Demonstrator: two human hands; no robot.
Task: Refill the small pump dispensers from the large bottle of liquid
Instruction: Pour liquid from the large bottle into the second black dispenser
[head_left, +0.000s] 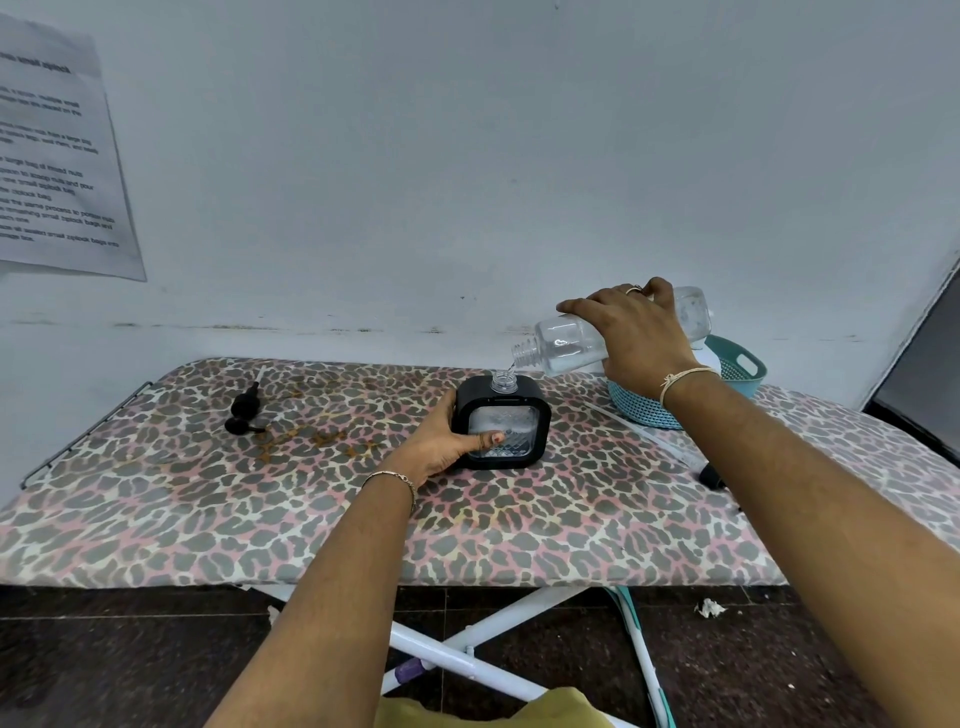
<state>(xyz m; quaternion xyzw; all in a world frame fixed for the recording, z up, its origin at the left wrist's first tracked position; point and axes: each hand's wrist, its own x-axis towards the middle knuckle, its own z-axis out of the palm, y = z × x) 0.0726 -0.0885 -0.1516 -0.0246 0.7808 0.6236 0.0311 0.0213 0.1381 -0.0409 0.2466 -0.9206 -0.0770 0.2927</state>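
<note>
Large bottle, grasped by the right hand, tips over the far right of a leopard-print ironing board, beside a teal basket. A thin stream appears to run into the square black dispenser just below, gripped by the left hand (pouring under way). Next, likely: level the bottle before overflow, then refit the pump head lying far left.

Count: one clear bottle; one black dispenser; one loose pump head; one teal basket; one printed sheet; one half-hidden black piece.
</note>
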